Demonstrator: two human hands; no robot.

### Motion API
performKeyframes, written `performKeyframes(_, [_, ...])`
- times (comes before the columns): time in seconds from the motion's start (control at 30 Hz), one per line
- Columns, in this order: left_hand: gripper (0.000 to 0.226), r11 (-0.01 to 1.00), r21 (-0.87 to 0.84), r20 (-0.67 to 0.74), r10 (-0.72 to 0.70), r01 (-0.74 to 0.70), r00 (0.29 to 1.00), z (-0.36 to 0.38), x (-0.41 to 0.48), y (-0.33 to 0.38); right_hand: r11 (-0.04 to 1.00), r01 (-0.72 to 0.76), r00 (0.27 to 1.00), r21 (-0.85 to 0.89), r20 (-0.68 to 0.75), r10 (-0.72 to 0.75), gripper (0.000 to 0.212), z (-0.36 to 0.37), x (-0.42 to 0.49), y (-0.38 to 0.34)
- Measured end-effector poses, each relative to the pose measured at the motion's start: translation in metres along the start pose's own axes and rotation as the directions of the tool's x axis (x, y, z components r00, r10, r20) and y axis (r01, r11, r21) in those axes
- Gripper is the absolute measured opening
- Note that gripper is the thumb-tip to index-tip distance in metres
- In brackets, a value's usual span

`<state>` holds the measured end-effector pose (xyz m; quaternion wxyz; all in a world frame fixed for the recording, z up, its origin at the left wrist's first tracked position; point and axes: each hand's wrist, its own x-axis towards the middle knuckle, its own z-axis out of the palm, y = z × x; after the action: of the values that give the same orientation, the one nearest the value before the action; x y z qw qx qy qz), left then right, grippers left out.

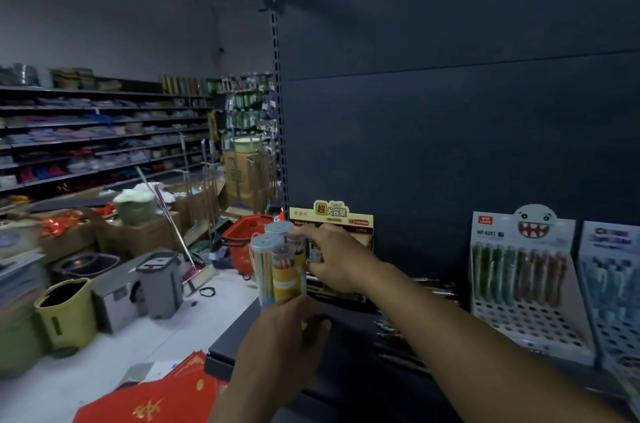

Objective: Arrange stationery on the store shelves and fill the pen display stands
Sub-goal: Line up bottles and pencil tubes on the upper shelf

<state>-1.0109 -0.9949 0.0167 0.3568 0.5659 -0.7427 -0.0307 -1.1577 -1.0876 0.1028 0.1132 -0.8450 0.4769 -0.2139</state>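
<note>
The scene was dim, with a cold bluish tone. The back panel (450, 110) of the shelf was almost black and showed little detail, while the pale floor (221, 287) caught the most light. Motion blur smeared the left hand (280, 336), the right hand (334, 259) and the clear tubes (278, 266) between them. The bins (19, 325) at the left edge were streaked and stretched. The far shelves (86, 138) were soft and grainy; the print on the pen display stand (523, 284) was partly readable.
</note>
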Motion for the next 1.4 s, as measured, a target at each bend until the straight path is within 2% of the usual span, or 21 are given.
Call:
performKeyframes(0.17, [0.014, 0.999, -0.036, -0.013, -0.001, 0.0, 1.0, 0.003, -0.001, 0.001, 0.986, 0.041, 0.998, 0.159, -0.057, -0.033, 0.033, 0.005, 0.001, 0.009])
performKeyframes(0.33, [0.014, 0.996, -0.082, -0.012, 0.014, -0.015, 1.0, 0.006, -0.002, 0.001, 0.974, 0.001, 0.994, 0.225, -0.108, 0.024, 0.03, -0.001, -0.004, 0.016])
performKeyframes(0.5, [0.014, 0.983, -0.185, -0.097, -0.032, 0.014, 0.995, 0.011, 0.001, 0.01, 0.978, 0.002, 0.986, 0.206, -0.161, 0.032, 0.027, -0.047, -0.023, 0.021])
performKeyframes(0.63, [0.027, 0.936, -0.35, -0.154, -0.089, 0.03, 0.984, 0.025, 0.008, 0.037, 0.989, 0.006, 0.979, 0.15, -0.204, 0.025, 0.026, -0.092, -0.056, 0.031])
performKeyframes(0.73, [0.045, 0.898, -0.44, -0.129, -0.102, 0.035, 0.986, 0.043, 0.012, 0.072, 0.99, -0.029, 0.966, 0.137, -0.253, 0.063, 0.025, -0.121, -0.087, 0.037])
performKeyframes(0.83, [0.054, 0.836, -0.546, -0.073, -0.104, 0.048, 0.992, 0.06, 0.014, 0.119, 0.99, -0.066, 0.944, 0.123, -0.313, 0.102, 0.026, -0.142, -0.119, 0.044])
performKeyframes(1.0, [0.037, 0.739, -0.674, -0.046, -0.019, -0.017, 0.999, 0.086, 0.012, 0.183, 0.988, -0.132, 0.905, 0.08, -0.398, 0.153, 0.028, -0.171, -0.173, 0.063])
performKeyframes(1.13, [0.026, 0.612, -0.79, 0.117, 0.18, -0.018, 0.977, 0.105, 0.012, 0.214, 0.98, -0.121, 0.914, 0.157, -0.367, 0.172, 0.02, -0.202, -0.215, 0.088])
performKeyframes(1.23, [0.03, 0.527, -0.849, 0.229, 0.309, 0.034, 0.923, 0.114, 0.013, 0.239, 0.974, -0.114, 0.931, 0.195, -0.32, 0.173, 0.023, -0.224, -0.246, 0.104])
performKeyframes(1.33, [0.033, 0.359, -0.915, 0.318, 0.354, 0.186, 0.879, 0.126, 0.011, 0.267, 0.966, -0.128, 0.934, 0.225, -0.301, 0.194, 0.034, -0.24, -0.273, 0.117])
performKeyframes(1.4, [0.033, 0.322, -0.916, 0.357, 0.38, 0.24, 0.853, 0.133, 0.008, 0.288, 0.96, -0.148, 0.923, 0.236, -0.316, 0.22, 0.039, -0.249, -0.289, 0.127])
